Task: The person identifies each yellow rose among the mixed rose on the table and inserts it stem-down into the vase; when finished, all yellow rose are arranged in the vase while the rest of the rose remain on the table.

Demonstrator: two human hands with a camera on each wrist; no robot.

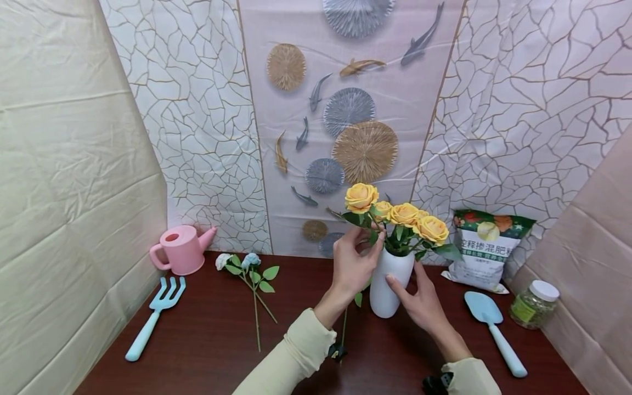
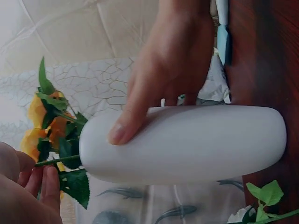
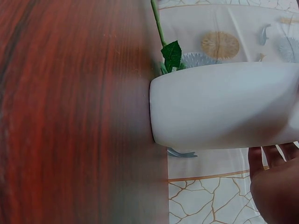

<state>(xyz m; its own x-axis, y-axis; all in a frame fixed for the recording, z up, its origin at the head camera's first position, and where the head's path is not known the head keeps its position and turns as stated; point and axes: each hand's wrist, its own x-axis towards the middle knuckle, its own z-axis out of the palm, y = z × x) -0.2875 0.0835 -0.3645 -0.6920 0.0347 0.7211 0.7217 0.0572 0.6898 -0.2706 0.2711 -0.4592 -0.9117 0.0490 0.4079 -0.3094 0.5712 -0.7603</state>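
Observation:
A white vase (image 1: 387, 293) stands upright on the dark wooden table, with several yellow roses (image 1: 405, 214) in its mouth. My right hand (image 1: 423, 304) grips the vase from the right, thumb across its front. At the vase's mouth, my left hand (image 1: 353, 264) pinches the green stem (image 2: 58, 160) of a yellow rose (image 1: 361, 197); that stem runs down into the vase in the left wrist view. The lower ends of the stems are hidden inside the vase. In the right wrist view, the vase's base (image 3: 161, 112) rests on the table.
On the left lie a white and a light-blue rose (image 1: 251, 260), a blue hand fork (image 1: 156, 312) and a pink watering can (image 1: 184, 251). A blue trowel (image 1: 486, 312), fertilizer bag (image 1: 486, 249) and lidded jar (image 1: 533, 307) are at right. Another stem (image 1: 344, 328) lies beside my left forearm.

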